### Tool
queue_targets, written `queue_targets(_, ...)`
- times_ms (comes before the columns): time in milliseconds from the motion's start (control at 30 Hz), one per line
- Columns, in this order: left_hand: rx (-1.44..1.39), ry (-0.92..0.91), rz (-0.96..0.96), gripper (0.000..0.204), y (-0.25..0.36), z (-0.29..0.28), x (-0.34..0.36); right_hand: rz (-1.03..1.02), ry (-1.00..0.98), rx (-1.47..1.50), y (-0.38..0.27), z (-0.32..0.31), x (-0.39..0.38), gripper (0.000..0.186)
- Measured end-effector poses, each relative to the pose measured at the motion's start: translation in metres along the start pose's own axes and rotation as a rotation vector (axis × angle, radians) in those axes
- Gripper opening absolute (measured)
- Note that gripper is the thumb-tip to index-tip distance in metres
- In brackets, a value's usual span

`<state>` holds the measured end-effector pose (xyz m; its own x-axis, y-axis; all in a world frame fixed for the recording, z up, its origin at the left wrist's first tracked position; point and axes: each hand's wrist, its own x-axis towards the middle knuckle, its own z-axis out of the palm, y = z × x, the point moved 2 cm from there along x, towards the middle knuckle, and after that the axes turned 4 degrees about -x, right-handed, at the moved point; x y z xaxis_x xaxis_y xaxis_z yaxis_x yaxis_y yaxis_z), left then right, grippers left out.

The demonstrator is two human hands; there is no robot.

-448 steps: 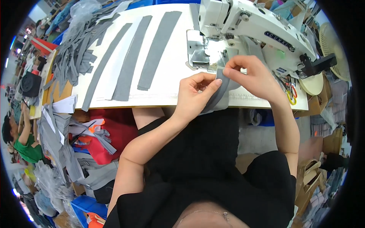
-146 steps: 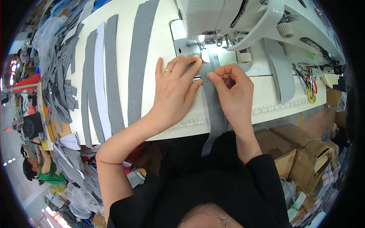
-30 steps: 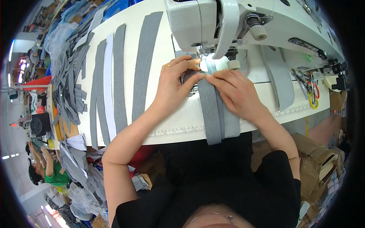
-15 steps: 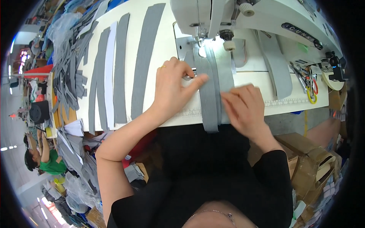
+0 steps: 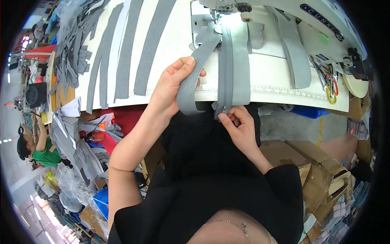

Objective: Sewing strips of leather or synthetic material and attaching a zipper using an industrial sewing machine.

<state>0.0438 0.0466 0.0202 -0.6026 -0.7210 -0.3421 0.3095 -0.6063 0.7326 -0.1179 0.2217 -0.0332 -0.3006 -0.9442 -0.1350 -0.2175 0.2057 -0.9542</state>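
My left hand [image 5: 172, 81] grips a grey fabric strip [image 5: 187, 93] between thumb and fingers, lifting it off the table to the left. That strip runs up to the needle area [image 5: 216, 27] of a white sewing machine [image 5: 280, 10]. Beside it a dark grey zipper [image 5: 225, 69] lies along a lighter grey fabric piece [image 5: 241, 73] and hangs over the table's front edge. Down at the zipper's lower end, by a metal slider [image 5: 224, 109], my right hand [image 5: 243, 128] is closed in a pinch on it.
Several grey strips [image 5: 129, 57] and a white strip [image 5: 118, 53] lie left on the white table [image 5: 268, 86]. A heap of grey strips [image 5: 75, 53] is beyond them. Scissors [image 5: 331, 91] lie at right near folded grey fabric [image 5: 296, 61]. Cardboard boxes [image 5: 325, 175] stand at lower right.
My left hand now holds the top strip and has pulled it left, uncovering the zipper. My right hand has moved down to the zipper's end. The whole view has shifted with my head.
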Motion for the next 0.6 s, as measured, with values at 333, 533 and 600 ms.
queue_targets(333, -0.184, -0.281, -0.225, 0.041, -0.039, -0.012, -0.051, -0.105, -0.01, -0.091, -0.006, 0.004, -0.006, 0.024)
queue_targets(533, 0.718, 0.018, 0.069, 0.052, -0.113, -0.02, -0.05, 0.019, -0.062, -0.202, 0.01, 0.011, -0.02, 0.032)
queue_targets(600, 0.761, -0.082, 0.178, 0.04, -0.118, -0.019, -0.039, 0.03, -0.066, -0.186, 0.018, 0.013, -0.03, 0.031)
